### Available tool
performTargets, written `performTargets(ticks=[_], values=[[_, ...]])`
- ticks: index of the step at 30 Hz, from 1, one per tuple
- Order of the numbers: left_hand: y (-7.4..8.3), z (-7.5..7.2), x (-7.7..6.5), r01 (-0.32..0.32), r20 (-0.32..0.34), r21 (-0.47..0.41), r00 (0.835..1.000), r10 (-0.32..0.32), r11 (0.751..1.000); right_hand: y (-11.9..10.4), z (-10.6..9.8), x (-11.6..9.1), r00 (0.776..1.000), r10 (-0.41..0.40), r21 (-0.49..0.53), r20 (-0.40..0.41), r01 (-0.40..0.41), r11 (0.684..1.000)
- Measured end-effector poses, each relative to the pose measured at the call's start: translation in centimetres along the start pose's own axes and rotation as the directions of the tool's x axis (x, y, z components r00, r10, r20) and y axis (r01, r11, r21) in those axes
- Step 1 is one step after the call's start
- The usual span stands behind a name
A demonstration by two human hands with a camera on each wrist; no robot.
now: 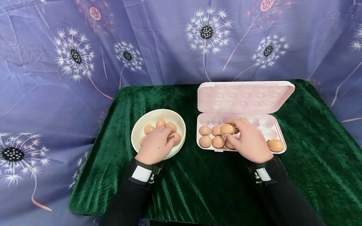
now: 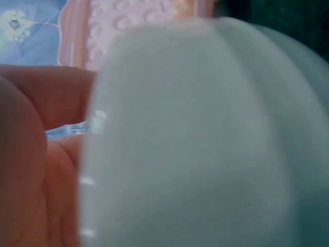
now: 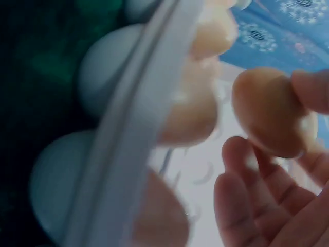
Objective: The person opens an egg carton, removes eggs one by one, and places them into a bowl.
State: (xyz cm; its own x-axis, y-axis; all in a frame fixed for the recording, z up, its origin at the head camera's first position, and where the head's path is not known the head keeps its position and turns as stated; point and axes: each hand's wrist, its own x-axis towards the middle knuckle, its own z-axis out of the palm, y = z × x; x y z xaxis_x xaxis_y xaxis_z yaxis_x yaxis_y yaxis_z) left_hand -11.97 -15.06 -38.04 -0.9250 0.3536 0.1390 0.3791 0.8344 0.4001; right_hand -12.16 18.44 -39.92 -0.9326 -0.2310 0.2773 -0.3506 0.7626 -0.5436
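Observation:
In the head view my left hand reaches into a cream bowl of brown eggs. Its thumb and fingers curl round an egg at the bowl's right side; the bowl's wall hides that grip in the left wrist view. My right hand pinches another egg between thumb and fingertips, over the pink egg carton. The right wrist view shows this held egg above the carton's eggs. Several eggs sit in the carton's left cups, and one egg at its front right corner.
The carton's lid stands raised at the back. Green velvet cloth covers the table under bowl and carton. Behind it hangs a purple curtain with dandelion prints. More eggs lie in the bowl beyond my left fingers.

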Motion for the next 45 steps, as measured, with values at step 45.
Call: performTargets(ticks=[45], values=[[-1.5, 1.5, 1.1, 0.006, 0.145, 0.146, 0.989, -0.027, 0.989, 1.4, 0.5, 1.2, 0.983, 0.180, -0.111, 0.040, -0.175, 0.978]])
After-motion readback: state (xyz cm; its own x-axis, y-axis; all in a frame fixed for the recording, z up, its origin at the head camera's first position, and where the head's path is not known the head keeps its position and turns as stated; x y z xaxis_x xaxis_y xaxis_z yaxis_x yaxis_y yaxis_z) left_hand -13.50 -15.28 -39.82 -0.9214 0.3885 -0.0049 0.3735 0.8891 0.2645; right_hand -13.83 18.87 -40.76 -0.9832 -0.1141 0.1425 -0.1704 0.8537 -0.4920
